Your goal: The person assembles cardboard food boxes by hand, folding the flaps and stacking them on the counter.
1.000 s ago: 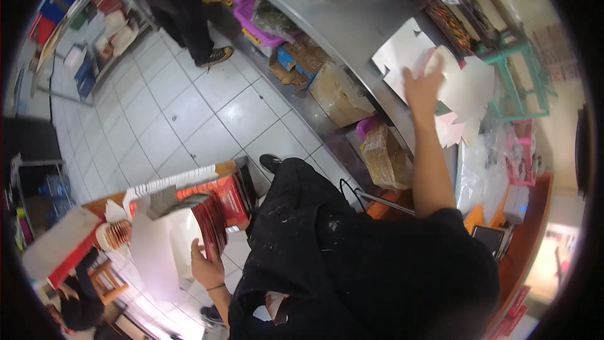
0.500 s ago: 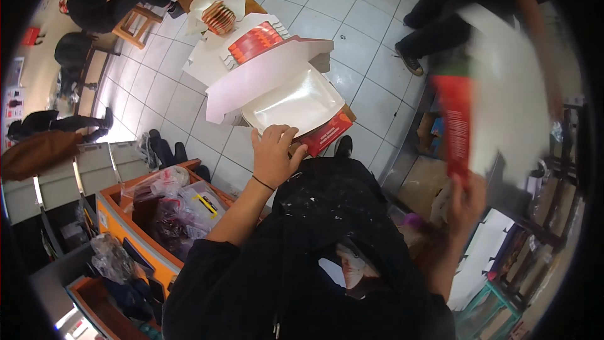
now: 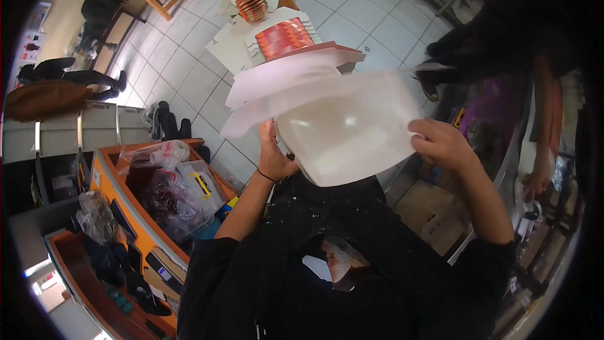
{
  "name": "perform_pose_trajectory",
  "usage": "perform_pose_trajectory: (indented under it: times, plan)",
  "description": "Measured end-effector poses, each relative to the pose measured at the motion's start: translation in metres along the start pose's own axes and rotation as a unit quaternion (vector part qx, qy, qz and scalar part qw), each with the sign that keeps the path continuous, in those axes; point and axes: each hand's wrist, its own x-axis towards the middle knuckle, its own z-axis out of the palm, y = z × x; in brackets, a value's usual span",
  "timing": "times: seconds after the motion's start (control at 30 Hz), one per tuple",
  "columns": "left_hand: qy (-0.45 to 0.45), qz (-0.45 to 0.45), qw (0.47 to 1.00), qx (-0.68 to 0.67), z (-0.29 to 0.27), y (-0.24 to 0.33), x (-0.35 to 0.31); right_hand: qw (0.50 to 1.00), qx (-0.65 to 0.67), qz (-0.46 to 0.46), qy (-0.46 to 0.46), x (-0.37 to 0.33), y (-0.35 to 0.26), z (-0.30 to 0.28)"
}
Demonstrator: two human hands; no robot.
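Observation:
A glossy white paperboard box, open with its lid flap spread out at the far side, tilts in front of my body between both hands. My right hand pinches its right edge, thumb on the inner side. Against its left side rests my left hand, curved round the edge, its fingers partly behind the board. Just beyond lies another open box with a pale lid, largely covered by the held one. Past that is a stack of red printed cartons on white board.
A bundle of folded red-and-white card pieces sits at the table's far end. On my left stands an orange cabinet with plastic bags inside. A person in dark clothes is at the right; others are at the far left.
My right hand has swung the box in from the far right to the middle. My left hand has shifted from the boxes beyond to this box's left side. The view has turned slightly.

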Motion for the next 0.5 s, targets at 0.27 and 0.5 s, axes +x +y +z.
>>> perform_pose_trajectory:
  times: [0.27, 0.5]
  plan:
    - [0.065, -0.095, 0.984, -0.140, -0.009, 0.004, 0.006, 0.996, 0.042, -0.026, -0.081, 0.046, 0.052, 0.076]
    - [-0.029, -0.028, 0.972, 0.233, -0.007, 0.022, 0.020, 0.914, 0.332, 0.083, 0.216, 0.053, 0.049, 0.116]
